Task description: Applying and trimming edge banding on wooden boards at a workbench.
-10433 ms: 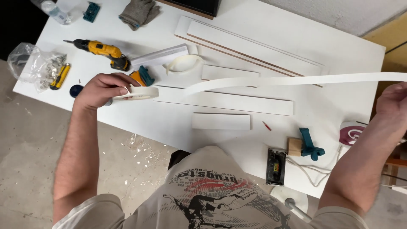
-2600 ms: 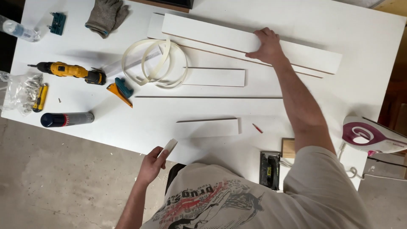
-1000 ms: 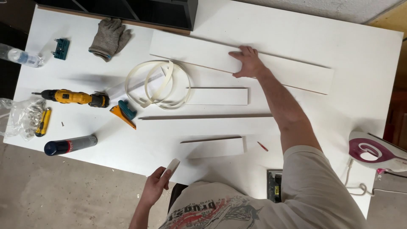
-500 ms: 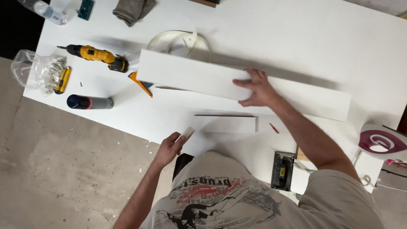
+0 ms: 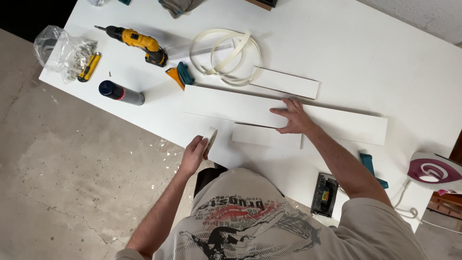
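The long white panel [image 5: 240, 107] is lying flat across the middle of the white counter [image 5: 365, 53]. In the head view I am seeing the right hand [image 5: 293, 117] pressing down on it, fingers [image 5: 284, 111] spread and released, palm flat. The left hand [image 5: 194, 154] is hovering at the counter's near edge, fingers pinching a small pale block [image 5: 211, 140]. A shorter white panel [image 5: 266, 135] is sitting just below the long one, touching its edge. Another short panel [image 5: 286, 83] is lying beyond it, beside a loose coil of edge banding [image 5: 226, 55]. A yellow drill [image 5: 137, 42], a dark spray can [image 5: 121, 92] and an iron [image 5: 433, 172] are resting farther off.
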